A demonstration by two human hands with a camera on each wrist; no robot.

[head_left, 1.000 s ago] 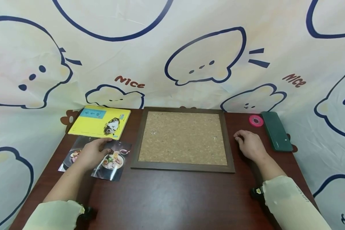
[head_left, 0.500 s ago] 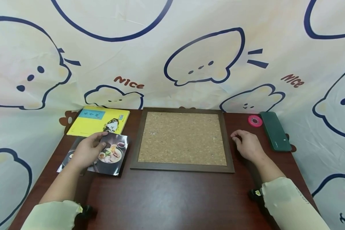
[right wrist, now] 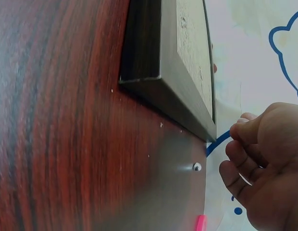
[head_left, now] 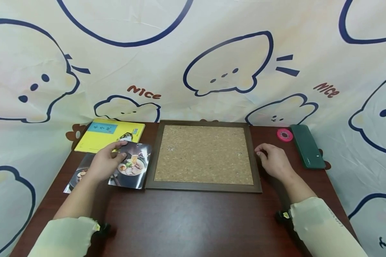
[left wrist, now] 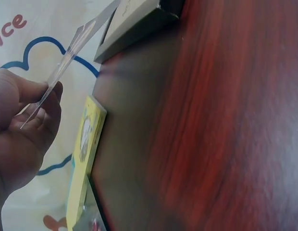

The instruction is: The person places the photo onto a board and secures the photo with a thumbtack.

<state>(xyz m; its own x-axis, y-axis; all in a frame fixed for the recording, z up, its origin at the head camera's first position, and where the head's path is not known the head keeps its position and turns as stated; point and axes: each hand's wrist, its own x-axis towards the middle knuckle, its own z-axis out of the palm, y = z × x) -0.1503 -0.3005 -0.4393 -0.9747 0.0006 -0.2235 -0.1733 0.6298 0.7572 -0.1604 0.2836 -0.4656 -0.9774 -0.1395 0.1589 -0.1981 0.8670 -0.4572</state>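
My left hand (head_left: 107,163) pinches a glossy photo print (head_left: 133,167) of a noodle bowl between thumb and fingers. In the left wrist view that print (left wrist: 67,60) is raised off the table, seen nearly edge-on. Its right edge in the head view comes up to the left side of a brown-framed cork board (head_left: 204,155). A second photo print (head_left: 80,175) lies on the table, partly covered by my left hand and forearm. My right hand (head_left: 274,160) is just right of the board's frame, fingers loosely curled, with nothing visible in them.
A yellow book (head_left: 98,137) lies behind the prints. At the far right are a pink round roll (head_left: 284,135) and a dark green box (head_left: 308,147). A small shiny metallic piece (right wrist: 197,166) sits near the frame. Patterned cloth walls (head_left: 173,107) enclose the table.
My left hand has lifted the noodle-bowl print off the table and carried it to the right, toward the board. My right hand has shifted slightly left, closer to the frame.
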